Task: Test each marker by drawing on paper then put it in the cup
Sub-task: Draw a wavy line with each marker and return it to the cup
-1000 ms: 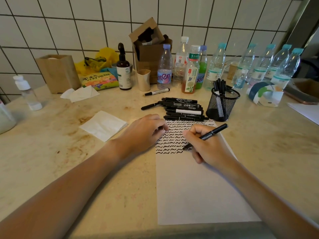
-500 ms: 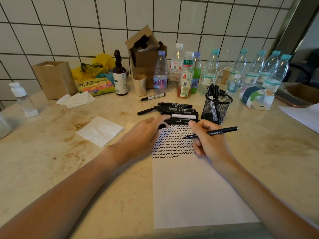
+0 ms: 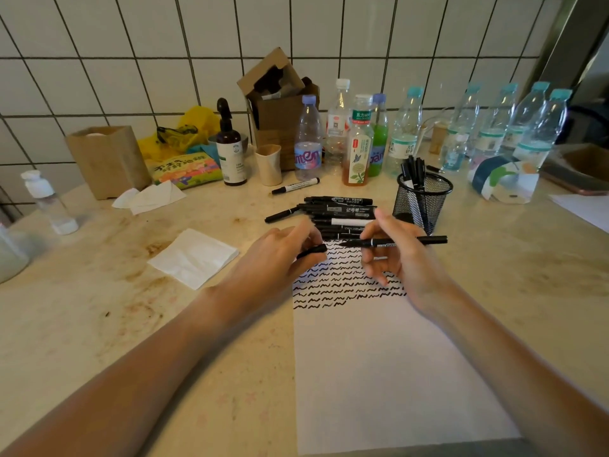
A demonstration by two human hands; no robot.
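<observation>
Risk | my right hand (image 3: 392, 258) grips uncapped marker (image 3: 400, 241), left hand (image 3: 280, 255) pinches cap (image 3: 312, 251) | misaligned capping could ink fingers.

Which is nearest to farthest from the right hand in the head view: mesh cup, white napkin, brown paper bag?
From the right hand:
1. Mesh cup, just beyond it, slightly right.
2. White napkin, left, past the left hand.
3. Brown paper bag, far left by the tiled wall.

Bare forearms, no sleeves, bare hands
</observation>
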